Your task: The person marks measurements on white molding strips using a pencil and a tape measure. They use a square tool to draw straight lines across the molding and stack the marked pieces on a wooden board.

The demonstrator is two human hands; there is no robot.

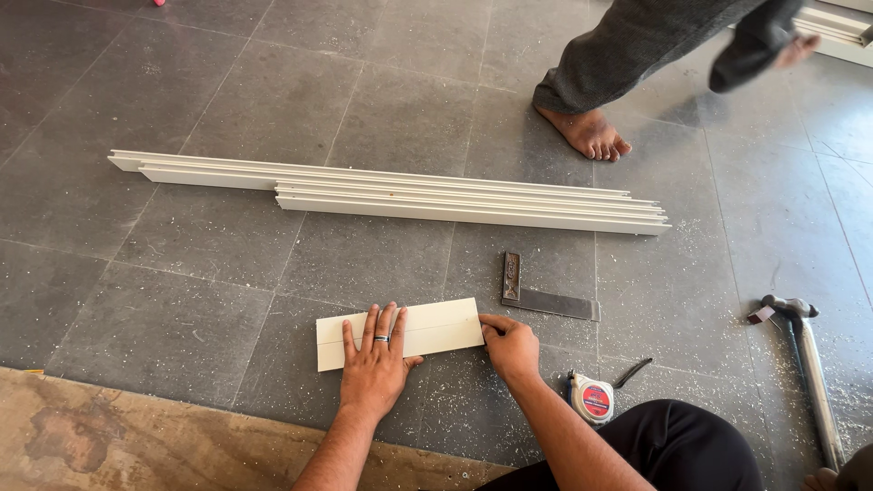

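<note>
White board piece (427,329), a short flat offcut, lies on the grey tiled floor (182,300) right in front of you, its long edge running left to right with a slight upward tilt toward the right. A faint line runs along its length.

Your left hand (375,362) lies flat on the middle of it, palm down, fingers spread apart and pointing away from you, with a ring on one of them. It presses on the piece rather than gripping it. Your right hand (511,345) sits at the right end of the piece, fingers curled together against the lower right corner; whether they pinch anything small there, you cannot tell from this view.

Just beyond the right end lies a try square (546,295), its dark blade flat on the tiles and pointing right. A red and grey tape measure (593,398) rests near your right forearm, beside your dark-trousered knee (691,445). Further right, a claw hammer (805,364) lies with its head away from you.

Past the offcut, a stack of long white mouldings (409,193) stretches across the floor, well apart from your hands. Behind it stands another person, seen as a bare foot (587,132) and a grey trouser leg. Sawdust speckles the tiles, thickest on the right. A brown sheet (136,436) covers the floor's near left corner.
</note>
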